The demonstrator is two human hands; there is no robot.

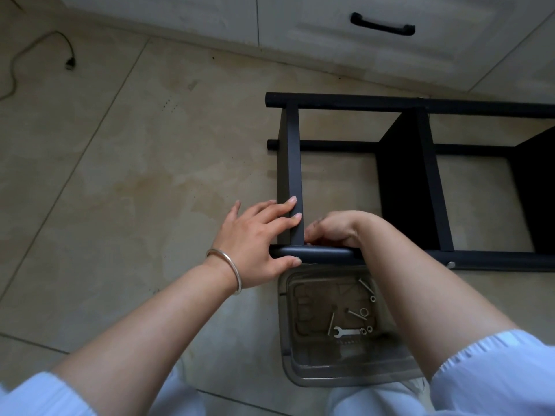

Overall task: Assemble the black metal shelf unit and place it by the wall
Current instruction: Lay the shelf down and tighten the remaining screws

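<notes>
Left hand braces end shelf panel w/ straight fingers, right hand grip curled at joint w/ near tube, contents hidden; bolt could drop if panel shifts.

shelf unit cut off right, right hand fingertips hidden (behind post)
</notes>
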